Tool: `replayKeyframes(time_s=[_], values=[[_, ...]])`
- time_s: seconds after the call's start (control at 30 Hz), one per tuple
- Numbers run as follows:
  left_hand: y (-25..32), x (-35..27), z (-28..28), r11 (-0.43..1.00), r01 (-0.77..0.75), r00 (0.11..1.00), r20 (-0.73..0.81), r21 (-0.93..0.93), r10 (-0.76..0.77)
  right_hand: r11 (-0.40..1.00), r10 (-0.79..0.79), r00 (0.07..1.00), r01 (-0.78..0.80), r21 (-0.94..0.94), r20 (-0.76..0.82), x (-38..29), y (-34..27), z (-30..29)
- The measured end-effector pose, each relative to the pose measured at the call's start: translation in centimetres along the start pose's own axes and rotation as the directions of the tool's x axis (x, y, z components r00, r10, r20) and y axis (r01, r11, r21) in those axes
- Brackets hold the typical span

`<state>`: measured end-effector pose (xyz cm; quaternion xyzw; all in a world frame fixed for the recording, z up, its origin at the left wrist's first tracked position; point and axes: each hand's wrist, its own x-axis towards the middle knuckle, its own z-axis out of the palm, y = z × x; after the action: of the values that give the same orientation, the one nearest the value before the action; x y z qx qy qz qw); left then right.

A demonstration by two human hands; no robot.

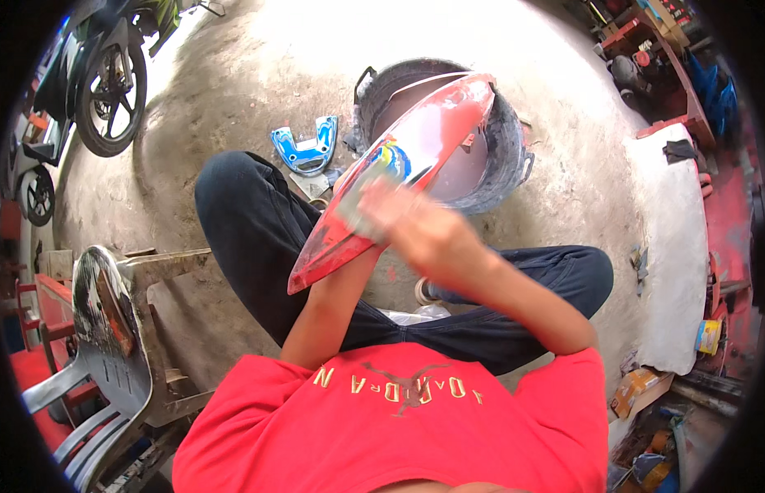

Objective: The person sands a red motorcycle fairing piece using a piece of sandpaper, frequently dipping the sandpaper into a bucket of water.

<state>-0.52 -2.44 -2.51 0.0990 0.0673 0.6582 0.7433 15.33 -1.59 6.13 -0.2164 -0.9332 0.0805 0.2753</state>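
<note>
A red motorcycle body panel (pixel 462 114) with white, yellow and blue patches slants across the middle, partly over a round black tub (pixel 509 179) of cloudy water. My right hand (pixel 398 212), blurred, presses a greyish-green pad or sheet (pixel 361 212) flat on the panel's face; its exact kind cannot be told. The panel hides most of my left hand (pixel 342 179), whose forearm passes under it from below. A blue and white plastic motorcycle part (pixel 305 148) with a U-shaped opening lies on the floor left of the tub.
A paint-stained plastic chair (pixel 114 363) and a wooden frame (pixel 172 262) stand at the left. Parked motorcycles (pixel 111 86) are at the upper left. Along the right runs a white slab (pixel 672 246), with a cardboard box (pixel 641 391) below and a red shelf (pixel 678 80) above.
</note>
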Motion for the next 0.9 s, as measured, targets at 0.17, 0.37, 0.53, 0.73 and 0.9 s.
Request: replayKeyframes(time_s=[0.17, 0.37, 0.53, 0.73, 0.9], values=[[-0.4, 0.3, 0.6, 1.000, 0.021, 0.998, -0.052, 0.018, -0.020, 0.969, 0.232, 0.973, -0.232, -0.083, -0.003, -1.2, 4.9, -0.3], [-0.5, 0.0, -1.4, 0.945, -0.084, 0.996, 0.011, 0.315, 0.085, 0.996, 0.076, 0.997, -0.076, -0.044, 0.007, -1.3, 1.2, -1.1], [-1.1, 0.8, -3.3, 0.765, -0.118, 0.992, 0.105, 0.633, 0.066, 0.983, 0.163, 0.986, -0.165, -0.075, -0.041, -1.8, 2.5, 0.1], [-1.4, 1.6, 1.2, 0.943, -0.011, 0.995, -0.092, 0.332, 0.044, 0.954, 0.281, 0.956, -0.288, -0.083, -0.083, -2.4, 6.7, -0.3], [-0.5, 0.4, -5.7, 0.931, 0.055, 0.998, 0.052, -0.361, -0.039, 0.992, 0.043, 0.999, -0.047, -0.114, -0.032, 0.3, 1.0, 0.0]])
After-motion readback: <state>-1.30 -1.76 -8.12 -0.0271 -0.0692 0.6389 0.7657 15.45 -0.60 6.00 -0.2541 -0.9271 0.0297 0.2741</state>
